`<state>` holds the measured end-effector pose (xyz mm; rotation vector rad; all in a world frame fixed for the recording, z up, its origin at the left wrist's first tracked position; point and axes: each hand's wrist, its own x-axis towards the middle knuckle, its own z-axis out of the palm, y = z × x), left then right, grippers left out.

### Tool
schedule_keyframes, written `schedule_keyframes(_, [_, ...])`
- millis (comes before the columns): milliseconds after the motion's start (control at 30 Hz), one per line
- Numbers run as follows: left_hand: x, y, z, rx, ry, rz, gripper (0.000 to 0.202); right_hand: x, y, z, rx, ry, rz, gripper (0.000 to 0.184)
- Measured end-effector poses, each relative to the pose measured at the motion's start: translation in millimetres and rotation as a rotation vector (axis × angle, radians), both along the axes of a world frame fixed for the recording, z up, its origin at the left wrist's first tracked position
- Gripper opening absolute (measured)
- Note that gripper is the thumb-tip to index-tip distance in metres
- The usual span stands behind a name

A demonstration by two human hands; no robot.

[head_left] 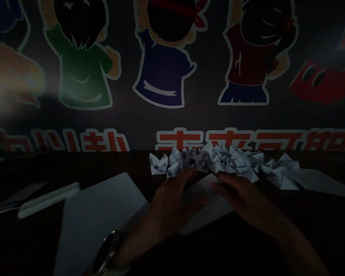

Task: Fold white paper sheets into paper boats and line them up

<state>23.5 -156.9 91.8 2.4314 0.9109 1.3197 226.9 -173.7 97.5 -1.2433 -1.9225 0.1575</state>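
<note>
In dim light, my left hand (175, 197) lies on a sheet of white paper (211, 211) in front of me, fingers stretched toward its far edge. A watch sits on that wrist. My right hand (241, 195) rests flat on the same sheet from the right, fingers extended and pointing left. Both hands press the paper onto the dark table (319, 214). Just beyond the fingertips lies a heap of several folded white paper boats (215, 161).
A larger blank sheet (94, 218) lies at the left. Further left lies a long pale flat object (47, 199). More paper (319, 182) lies at the right. A wall with cartoon figures and red lettering (172, 76) rises behind the table.
</note>
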Motion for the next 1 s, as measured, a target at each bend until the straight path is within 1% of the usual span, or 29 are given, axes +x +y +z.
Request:
schedule_keyframes(67, [17, 15, 1.3, -0.002, 0.049, -0.086, 0.032, 0, 3, -0.1, 0.004, 0.018, 0.001, 0.026])
schedule_keyframes(100, [25, 23, 1.9, -0.011, 0.064, -0.113, 0.022, 0, 5, -1.7, 0.024, 0.073, -0.025, 0.025])
schedule_keyframes(133, [33, 30, 2.7, -0.038, 0.076, -0.132, 0.021, 1, 8, -3.9, 0.062, 0.16, -0.07, 0.023])
schedule_keyframes(167, [40, 36, 3.7, -0.053, 0.052, -0.138, 0.022, 2, 12, -6.5, 0.118, 0.278, -0.125, 0.026])
schedule_keyframes(233, [52, 45, 6.2, -0.06, -0.045, -0.155, 0.024, 5, 19, -12.3, 0.236, 0.566, -0.204, 0.047])
schedule_keyframes(267, [57, 48, 7.3, -0.057, -0.106, -0.165, 0.025, 6, 23, -15.2, 0.255, 0.698, -0.199, 0.054])
schedule_keyframes(300, [62, 50, 8.1, -0.053, -0.159, -0.179, 0.025, 7, 25, -18.0, 0.239, 0.807, -0.165, 0.055])
schedule_keyframes(367, [72, 53, 8.7, -0.047, -0.221, -0.215, 0.026, 8, 28, -23.1, 0.126, 0.953, -0.076, 0.045])
schedule_keyframes(433, [79, 52, 8.6, -0.042, -0.227, -0.237, 0.027, 9, 28, -27.4, 0.031, 1.04, -0.067, 0.037])
schedule_keyframes(467, [81, 52, 8.8, -0.038, -0.214, -0.242, 0.027, 10, 27, -29.2, 0.016, 1.074, -0.087, 0.036])
schedule_keyframes(567, [80, 48, 12.2, -0.039, -0.179, -0.251, 0.025, 14, 23, -33.0, -0.018, 1.106, -0.136, 0.037])
schedule_keyframes(700, [70, 42, 19.0, -0.037, -0.206, -0.258, 0.022, 16, 17, -35.2, -0.068, 1.038, -0.15, 0.034])
schedule_keyframes(800, [66, 37, 19.5, 0.022, -0.24, -0.266, 0.021, 13, 13, -35.8, -0.044, 1.001, -0.138, 0.032])
schedule_keyframes(1000, [66, 30, 14.2, 0.105, -0.25, -0.253, 0.022, 11, 3, -37.5, 0.03, 0.866, -0.168, 0.024])
